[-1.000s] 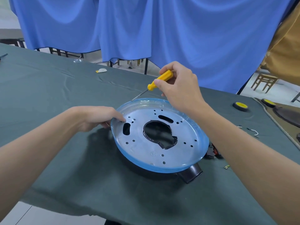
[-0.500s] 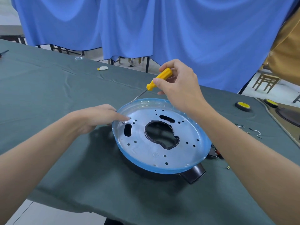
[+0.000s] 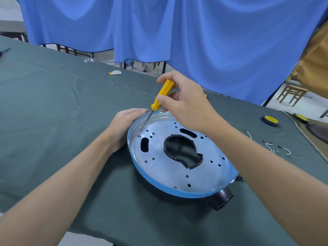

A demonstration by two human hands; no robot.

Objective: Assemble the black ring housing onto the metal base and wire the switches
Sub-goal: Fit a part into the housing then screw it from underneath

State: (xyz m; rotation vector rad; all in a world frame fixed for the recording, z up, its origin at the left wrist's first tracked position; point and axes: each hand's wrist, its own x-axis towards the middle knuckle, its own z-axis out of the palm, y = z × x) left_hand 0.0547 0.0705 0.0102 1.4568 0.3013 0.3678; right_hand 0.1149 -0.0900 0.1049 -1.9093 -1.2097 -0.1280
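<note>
On the green cloth (image 3: 53, 121), your right hand (image 3: 188, 107) gripped the yellow screwdriver (image 3: 162, 95), its tip set on a screw (image 3: 139, 135) just below that grip, near the rim of the metal base (image 3: 159, 167). Your left hand (image 3: 124, 126) clasped that rim beside the tip; the black housing (image 3: 221, 199) lay under the base

The round, perforated, blue-rimmed metal base (image 3: 168, 172) lies flat atop the black ring housing (image 3: 221, 199).
</note>
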